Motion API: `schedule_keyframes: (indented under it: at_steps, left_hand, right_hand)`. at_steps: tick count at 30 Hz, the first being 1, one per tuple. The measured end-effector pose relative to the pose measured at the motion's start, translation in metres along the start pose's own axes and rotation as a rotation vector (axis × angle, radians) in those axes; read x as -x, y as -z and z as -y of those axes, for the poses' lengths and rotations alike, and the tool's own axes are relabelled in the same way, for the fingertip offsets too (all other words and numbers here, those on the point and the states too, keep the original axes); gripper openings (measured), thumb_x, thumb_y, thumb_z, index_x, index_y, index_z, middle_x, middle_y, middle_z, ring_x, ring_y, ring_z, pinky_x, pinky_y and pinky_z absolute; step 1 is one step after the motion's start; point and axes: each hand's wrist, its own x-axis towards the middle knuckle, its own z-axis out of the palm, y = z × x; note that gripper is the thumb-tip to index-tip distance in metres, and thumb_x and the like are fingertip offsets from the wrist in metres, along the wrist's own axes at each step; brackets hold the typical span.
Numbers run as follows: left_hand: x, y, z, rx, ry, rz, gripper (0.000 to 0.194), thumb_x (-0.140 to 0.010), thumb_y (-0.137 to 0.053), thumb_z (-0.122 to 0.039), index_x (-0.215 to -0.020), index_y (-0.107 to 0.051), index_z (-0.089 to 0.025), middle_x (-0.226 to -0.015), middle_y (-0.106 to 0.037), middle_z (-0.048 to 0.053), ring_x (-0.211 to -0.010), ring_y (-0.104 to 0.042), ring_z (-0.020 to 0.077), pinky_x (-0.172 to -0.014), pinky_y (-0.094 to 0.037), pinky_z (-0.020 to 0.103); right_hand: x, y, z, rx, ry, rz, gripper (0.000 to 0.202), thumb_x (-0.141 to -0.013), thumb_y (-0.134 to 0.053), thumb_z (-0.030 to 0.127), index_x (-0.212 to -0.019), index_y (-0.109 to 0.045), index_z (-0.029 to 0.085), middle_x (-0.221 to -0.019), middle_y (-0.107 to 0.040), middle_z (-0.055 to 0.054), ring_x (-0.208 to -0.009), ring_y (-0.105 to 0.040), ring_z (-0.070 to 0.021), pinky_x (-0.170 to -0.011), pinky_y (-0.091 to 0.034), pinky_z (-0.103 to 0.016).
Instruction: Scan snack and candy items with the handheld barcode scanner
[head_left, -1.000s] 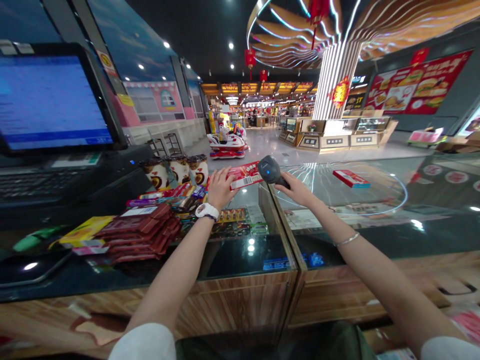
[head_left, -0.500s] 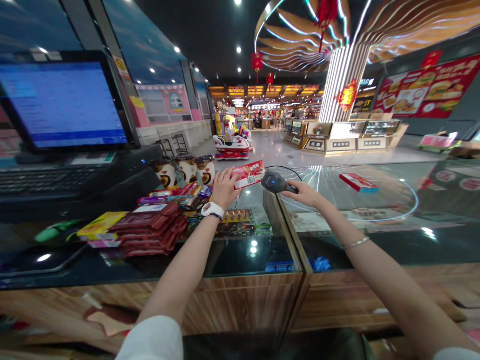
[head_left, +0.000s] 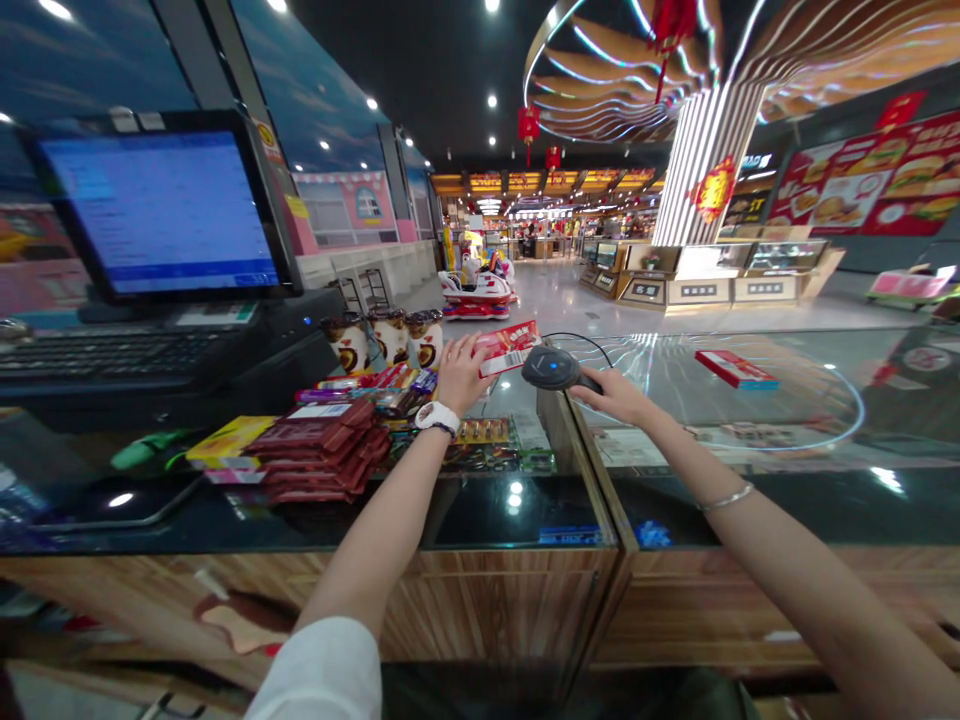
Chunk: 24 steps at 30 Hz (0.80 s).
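Observation:
My left hand (head_left: 460,376), with a white watch on its wrist, grips a flat red box (head_left: 513,347) by its left end. A white barcode label faces me on the box's lower side. My right hand (head_left: 613,396) is closed round the handle of a dark barcode scanner (head_left: 551,369). The scanner's head is beside the right end of the red box; I cannot tell whether they touch. A thin black cable (head_left: 592,340) arches behind the scanner. Farther right, another red box (head_left: 735,369) with a blue edge lies on the glass counter (head_left: 660,400).
Left of my hands lie a stack of dark red packets (head_left: 319,455), a yellow box (head_left: 231,442) and several bright candy packs (head_left: 390,385). Behind them stand three cups (head_left: 388,337). A monitor (head_left: 165,210) and keyboard (head_left: 56,350) occupy the far left.
The view has turned slightly left, so everything sits a little farther right. Both hands keep their hold on the red box and the scanner, in nearly the same position to each other.

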Motion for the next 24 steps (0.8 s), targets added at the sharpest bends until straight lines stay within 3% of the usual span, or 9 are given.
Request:
schedule_keyframes:
  at_steps: [24]
  left_hand:
    - [-0.0004,0.0007,-0.0001,-0.021,0.016,0.014,0.033,-0.085,-0.067,-0.034,-0.116,-0.065,-0.022,-0.151,-0.050,0.010,-0.139,-0.045,0.0312,-0.122,-0.028,0.052]
  right_hand:
    - [-0.0004,0.0017,-0.0016,0.062,-0.045,-0.001,0.054,-0.093,-0.041,0.066,-0.091,-0.065,0.017,-0.062,-0.062,-0.003,-0.061,-0.058,-0.0197,-0.062,-0.037,-0.028]
